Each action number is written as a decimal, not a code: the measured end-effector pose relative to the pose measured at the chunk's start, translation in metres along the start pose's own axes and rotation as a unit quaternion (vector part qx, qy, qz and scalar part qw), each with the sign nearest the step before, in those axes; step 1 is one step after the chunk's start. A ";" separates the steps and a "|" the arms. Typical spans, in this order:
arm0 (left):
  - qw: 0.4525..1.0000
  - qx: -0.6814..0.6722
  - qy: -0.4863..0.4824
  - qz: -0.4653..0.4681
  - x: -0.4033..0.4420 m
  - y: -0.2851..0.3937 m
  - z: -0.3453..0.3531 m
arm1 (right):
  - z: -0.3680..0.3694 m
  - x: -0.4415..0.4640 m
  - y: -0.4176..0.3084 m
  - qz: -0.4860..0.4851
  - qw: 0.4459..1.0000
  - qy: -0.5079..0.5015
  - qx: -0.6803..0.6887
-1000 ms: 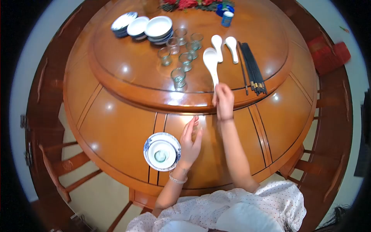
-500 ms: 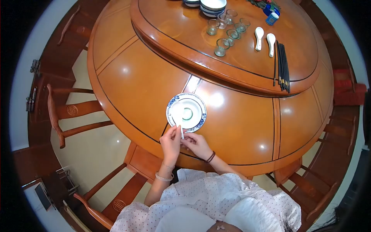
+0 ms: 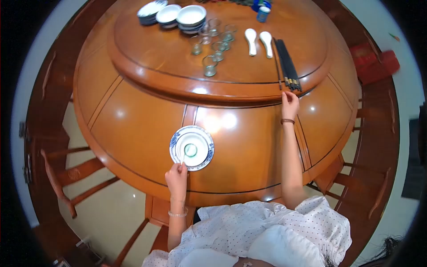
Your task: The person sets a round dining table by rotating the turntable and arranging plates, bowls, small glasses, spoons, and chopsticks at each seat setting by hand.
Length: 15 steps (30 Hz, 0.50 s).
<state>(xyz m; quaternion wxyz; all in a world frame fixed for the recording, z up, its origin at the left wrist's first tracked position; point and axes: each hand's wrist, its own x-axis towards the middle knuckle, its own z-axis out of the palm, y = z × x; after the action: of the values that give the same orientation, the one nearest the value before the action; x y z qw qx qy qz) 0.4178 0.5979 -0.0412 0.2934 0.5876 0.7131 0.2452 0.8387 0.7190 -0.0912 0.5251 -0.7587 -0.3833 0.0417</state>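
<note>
Near the table's front edge, my left hand [image 3: 177,177] pinches a white spoon [image 3: 183,159] over the near side of a white bowl [image 3: 203,153]. The bowl stands on a plate [image 3: 210,144] with a blue-patterned rim. Inside the bowl is a small greenish glass [image 3: 190,150]. My right hand [image 3: 290,106] is stretched far forward, its fingers slightly apart, at the near ends of the black chopsticks [image 3: 288,62]. One chopstick [image 3: 277,66] lies a little left of that bundle, close to my fingertips. Contact with it is unclear.
On the raised turntable [image 3: 155,73] are two white spoons [image 3: 251,42], several glasses [image 3: 210,66], stacked bowls [image 3: 191,15], stacked plates [image 3: 152,9] and a blue container [image 3: 263,14]. Wooden chairs [image 3: 84,180] surround the round table [image 3: 249,155].
My right hand has left the spoon and reached forward and right to the chopsticks. My left hand keeps the spoon at the bowl. The view has shifted to the right.
</note>
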 end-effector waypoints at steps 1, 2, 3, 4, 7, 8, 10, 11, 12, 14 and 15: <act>1.000 0.012 -0.001 -0.014 0.002 0.001 0.001 | 0.001 0.013 0.004 -0.017 0.995 0.000 -0.102; 1.000 0.011 -0.009 0.000 0.003 -0.001 0.002 | 0.005 0.024 0.006 -0.071 0.981 0.020 -0.179; 1.000 0.028 0.004 0.009 0.004 -0.003 0.003 | 0.009 0.030 0.002 -0.122 0.958 0.039 -0.256; 0.999 0.045 0.017 0.016 0.005 -0.005 0.005 | 0.015 0.034 -0.002 -0.094 0.949 0.030 -0.301; 0.999 0.027 0.010 -0.029 0.005 0.019 0.000 | 0.031 0.045 0.001 -0.104 0.926 0.037 -0.362; 0.999 -0.013 -0.001 -0.042 0.006 0.006 0.005 | 0.033 0.047 -0.004 -0.100 0.926 0.027 -0.364; 1.000 0.007 -0.009 -0.029 0.006 -0.001 0.006 | 0.040 0.048 -0.007 -0.104 0.922 0.039 -0.372; 0.999 0.026 -0.011 -0.026 0.008 -0.001 0.007 | 0.043 0.048 -0.008 -0.094 0.921 0.056 -0.373; 0.998 0.047 -0.026 -0.030 0.009 0.008 0.003 | 0.045 0.048 -0.008 -0.081 0.926 0.048 -0.366; 0.993 0.118 -0.003 0.014 0.014 0.024 -0.001 | 0.048 0.047 -0.006 -0.075 0.934 0.036 -0.347; 0.981 0.187 0.025 0.049 0.014 0.038 -0.005 | 0.049 0.045 -0.007 -0.083 0.938 0.032 -0.335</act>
<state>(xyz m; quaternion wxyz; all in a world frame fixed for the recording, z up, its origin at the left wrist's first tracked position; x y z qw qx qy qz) 0.4384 0.6187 -0.0133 0.1480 0.6599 0.7239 0.1361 0.8436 0.7858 -0.0914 0.2537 -0.8572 -0.4198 -0.1571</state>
